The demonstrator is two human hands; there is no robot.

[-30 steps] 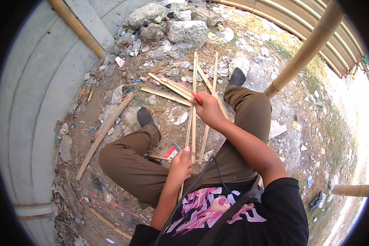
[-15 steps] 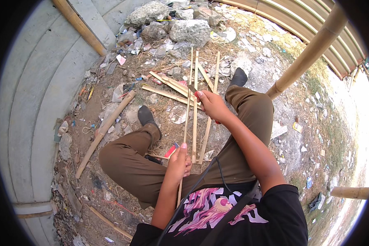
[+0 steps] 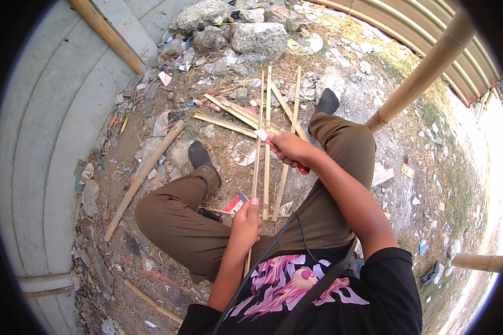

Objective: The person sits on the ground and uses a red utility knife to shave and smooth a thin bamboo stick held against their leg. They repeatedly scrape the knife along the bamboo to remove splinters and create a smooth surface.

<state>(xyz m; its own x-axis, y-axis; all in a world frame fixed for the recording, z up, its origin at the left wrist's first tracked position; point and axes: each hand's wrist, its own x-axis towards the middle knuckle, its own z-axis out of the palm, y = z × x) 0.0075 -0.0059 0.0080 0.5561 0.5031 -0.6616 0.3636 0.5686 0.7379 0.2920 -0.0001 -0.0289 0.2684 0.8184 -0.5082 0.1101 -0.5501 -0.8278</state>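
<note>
My left hand [image 3: 246, 224] is closed around the lower part of a thin bamboo strip [image 3: 255, 174], thumb lying along it. The strip runs away from me, its near end passing under my forearm. My right hand [image 3: 292, 148] grips a knife with a red and black handle [image 3: 303, 168]. Its light blade [image 3: 261, 134] lies at the strip, partway up; whether it cuts in, I cannot tell. Just right of this strip lies another bamboo strip [image 3: 267, 167], with a third strip [image 3: 285, 167] beyond it under my right hand.
More split bamboo pieces [image 3: 223, 124] lie crosswise beyond my hands. A red and white packet [image 3: 235, 204] is by my left hand. A bamboo pole [image 3: 145, 173] rests at left; an upright pole [image 3: 419, 72] stands at right. Rocks [image 3: 260, 40] and litter lie ahead, beside a grey wall [image 3: 56, 128].
The knife has come slightly nearer to me along the strip, and its blade now shows a bright face. My right hand has turned, exposing more of the handle. My left hand keeps its hold.
</note>
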